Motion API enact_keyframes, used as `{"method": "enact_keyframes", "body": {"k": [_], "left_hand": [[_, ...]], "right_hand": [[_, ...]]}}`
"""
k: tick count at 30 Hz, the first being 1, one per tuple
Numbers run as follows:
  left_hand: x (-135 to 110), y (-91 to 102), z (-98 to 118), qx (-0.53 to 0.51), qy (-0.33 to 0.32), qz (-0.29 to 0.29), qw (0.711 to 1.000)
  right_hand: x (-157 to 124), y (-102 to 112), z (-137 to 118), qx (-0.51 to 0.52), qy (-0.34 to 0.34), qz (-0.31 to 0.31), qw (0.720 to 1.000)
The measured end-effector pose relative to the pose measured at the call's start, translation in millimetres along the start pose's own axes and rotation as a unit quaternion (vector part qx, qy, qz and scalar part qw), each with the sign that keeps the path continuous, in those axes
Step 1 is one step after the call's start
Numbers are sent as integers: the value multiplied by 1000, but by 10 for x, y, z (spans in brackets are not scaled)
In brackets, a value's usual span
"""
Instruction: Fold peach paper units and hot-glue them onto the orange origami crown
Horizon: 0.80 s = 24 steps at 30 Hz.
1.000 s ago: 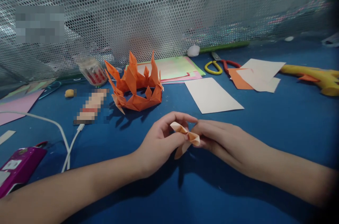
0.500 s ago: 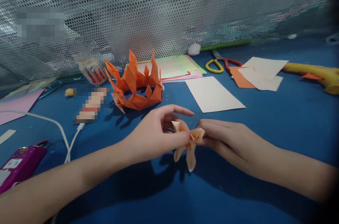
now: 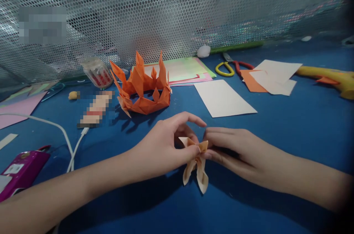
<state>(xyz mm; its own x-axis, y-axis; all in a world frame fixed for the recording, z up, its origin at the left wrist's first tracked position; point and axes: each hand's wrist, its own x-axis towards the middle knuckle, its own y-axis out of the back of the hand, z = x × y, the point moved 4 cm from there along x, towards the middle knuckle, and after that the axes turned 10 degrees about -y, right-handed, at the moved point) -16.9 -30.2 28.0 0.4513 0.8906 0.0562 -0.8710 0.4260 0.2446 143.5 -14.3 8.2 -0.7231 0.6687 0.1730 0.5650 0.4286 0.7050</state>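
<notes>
Pale orange folded paper piece (image 3: 199, 170) was held just above the blue surface (image 3: 276, 142), centre of view. Left hand (image 3: 166, 147) and right hand (image 3: 235, 147) were both closed on it, fingertips pinching its middle. Judged very light, thin and easily crushed. Best gripped at the thick central folds, not the loose flaps. Beyond it: spiky orange paper crown (image 3: 142, 94), flat white sheet (image 3: 224, 97), scissors (image 3: 231, 67).

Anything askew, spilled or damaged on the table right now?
Nothing looks spilled or damaged. The left hand and right hand both pinch the folded paper piece, which looks intact. The loose sheets at the back right overlap crookedly, which is only clutter.
</notes>
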Motion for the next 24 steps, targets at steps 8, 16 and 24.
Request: {"method": "enact_keyframes", "body": {"k": [8,16,24], "left_hand": [[-26,-18,-3,38,-22,-5,999],[-30,-44,-26,-143,20,20,989],[11,19,60,-282,62,44,956]], "right_hand": [[-13,-5,-14,57,-88,-5,994],[-14,-37,10,243,-186,-76,949],[-10,0,61,311,-180,-36,933]]}}
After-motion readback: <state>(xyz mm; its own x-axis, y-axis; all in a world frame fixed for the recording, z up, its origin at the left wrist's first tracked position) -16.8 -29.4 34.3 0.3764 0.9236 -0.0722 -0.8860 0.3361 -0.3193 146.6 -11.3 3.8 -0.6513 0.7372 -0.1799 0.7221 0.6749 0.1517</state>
